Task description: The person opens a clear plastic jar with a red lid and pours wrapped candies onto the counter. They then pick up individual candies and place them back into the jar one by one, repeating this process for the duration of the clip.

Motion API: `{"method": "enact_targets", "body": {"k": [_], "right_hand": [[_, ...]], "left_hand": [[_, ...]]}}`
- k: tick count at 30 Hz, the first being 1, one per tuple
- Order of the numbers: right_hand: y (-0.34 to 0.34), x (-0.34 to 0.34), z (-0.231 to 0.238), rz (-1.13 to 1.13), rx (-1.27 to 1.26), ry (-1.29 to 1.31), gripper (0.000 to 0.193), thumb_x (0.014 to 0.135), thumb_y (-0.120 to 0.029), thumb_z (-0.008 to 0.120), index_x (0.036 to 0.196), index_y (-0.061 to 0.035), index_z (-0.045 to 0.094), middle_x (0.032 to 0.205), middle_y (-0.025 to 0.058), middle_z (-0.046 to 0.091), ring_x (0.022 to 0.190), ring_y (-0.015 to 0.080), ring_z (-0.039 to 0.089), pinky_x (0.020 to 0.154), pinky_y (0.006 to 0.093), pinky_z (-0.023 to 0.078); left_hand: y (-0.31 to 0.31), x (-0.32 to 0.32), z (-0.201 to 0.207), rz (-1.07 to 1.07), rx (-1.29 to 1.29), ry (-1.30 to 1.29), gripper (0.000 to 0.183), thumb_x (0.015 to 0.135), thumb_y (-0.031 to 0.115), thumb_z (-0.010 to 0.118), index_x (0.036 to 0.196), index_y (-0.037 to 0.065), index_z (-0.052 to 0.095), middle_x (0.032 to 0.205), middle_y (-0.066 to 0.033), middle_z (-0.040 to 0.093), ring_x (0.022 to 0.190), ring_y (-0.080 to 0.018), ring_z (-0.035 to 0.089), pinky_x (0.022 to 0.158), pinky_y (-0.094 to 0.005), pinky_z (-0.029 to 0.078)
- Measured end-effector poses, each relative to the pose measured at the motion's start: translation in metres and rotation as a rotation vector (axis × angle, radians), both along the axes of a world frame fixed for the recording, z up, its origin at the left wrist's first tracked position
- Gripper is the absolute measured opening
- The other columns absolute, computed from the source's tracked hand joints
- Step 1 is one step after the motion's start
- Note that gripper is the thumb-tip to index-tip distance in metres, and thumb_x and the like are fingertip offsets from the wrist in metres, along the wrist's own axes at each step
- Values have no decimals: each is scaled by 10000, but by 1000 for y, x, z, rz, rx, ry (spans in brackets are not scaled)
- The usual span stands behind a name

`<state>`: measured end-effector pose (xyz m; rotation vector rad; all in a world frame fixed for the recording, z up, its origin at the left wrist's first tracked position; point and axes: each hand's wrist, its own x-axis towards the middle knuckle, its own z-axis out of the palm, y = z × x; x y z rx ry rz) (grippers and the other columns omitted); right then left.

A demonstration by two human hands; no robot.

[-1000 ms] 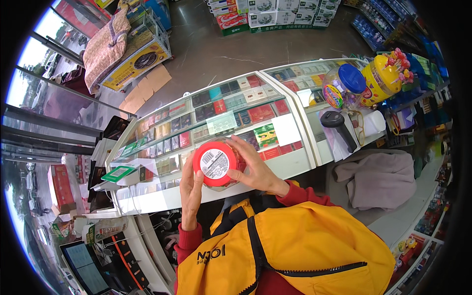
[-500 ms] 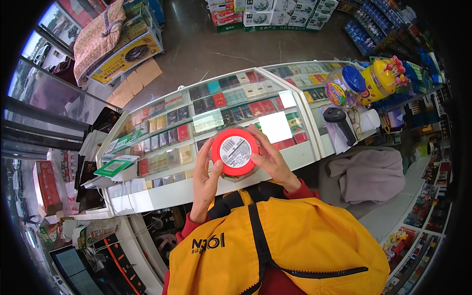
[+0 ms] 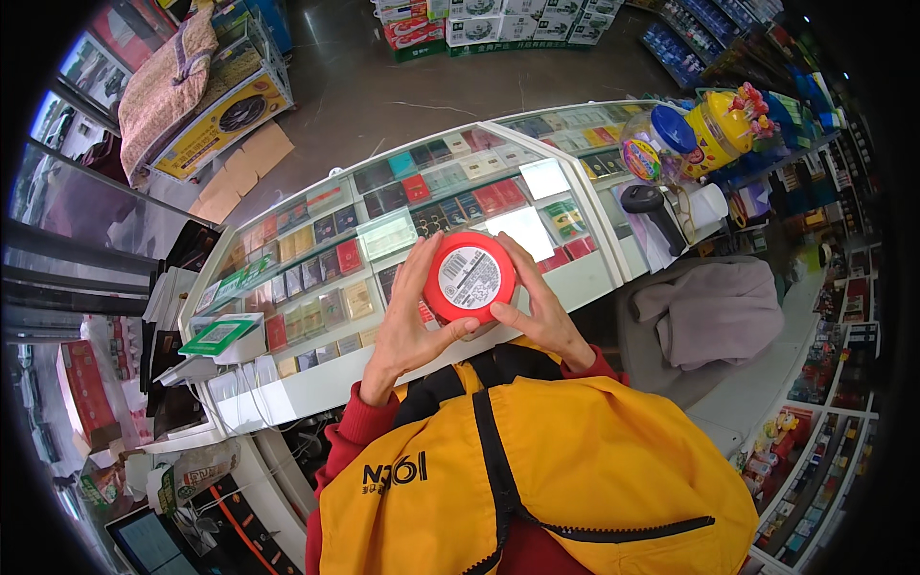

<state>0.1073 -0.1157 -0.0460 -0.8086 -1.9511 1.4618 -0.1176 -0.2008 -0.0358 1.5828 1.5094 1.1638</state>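
A round jar with a red lid [image 3: 471,240] is held upright between my two hands, above the near edge of the glass counter. The lid faces up and carries a white printed label with a barcode. On the jar's left side lies my left hand [image 3: 407,321], its thumb reaching along the near rim. My right hand [image 3: 541,314] curves round the right side, with the thumb tip at the lid's lower right edge. Most of the jar's body is hidden under the lid and behind the fingers.
Rows of small flat boxes fill the glass display counter [image 3: 321,356]. A green code sign [image 3: 213,335] stands at its left end. On the right are a black handheld scanner [image 3: 654,218], a blue-lidded jar [image 3: 674,129] and a yellow tub [image 3: 719,134]. A grey cloth [image 3: 719,307] covers a chair.
My left thumb has moved from the lid's left side to its near edge. The jar sits slightly farther up and right in the view, which has shifted a little.
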Motion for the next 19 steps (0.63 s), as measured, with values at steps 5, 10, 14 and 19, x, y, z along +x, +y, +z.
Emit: {"method": "enact_targets", "body": {"k": [5,10,14,19], "right_hand": [[-6,-3,-3,-33,-82,33,926,948,-433,755,1647,-30,300,1723,236,219,1621,399,151,1290,532,182],[0,-2,-4,7,-77,58,918,962,-414,746,1657,-30,284,1723,227,227,1624,380,159,1292,514,192],[21,-5,-9,104,-174,188,862,988,-356,726,1660,-31,293,1727,203,236,1614,338,222,1275,492,265],[49,5,-15,3,-200,114,781,1011,-285,718,1675,-148,329,1742,97,254,1601,293,273,1268,497,298]], "left_hand": [[0,2,-6,1,62,-1,1161,739,366,958,1651,45,315,1683,-190,373,1573,-374,326,1271,-493,306],[-3,11,-5,63,95,19,1173,742,356,959,1653,30,295,1647,-217,387,1538,-378,364,1249,-490,335],[-11,19,-4,187,94,6,1131,747,369,955,1624,10,339,1581,-192,451,1509,-399,372,1225,-499,338],[-21,-11,-21,103,-71,-271,1027,859,397,878,1644,52,313,1609,-146,431,1517,-388,356,1252,-497,279]]}}
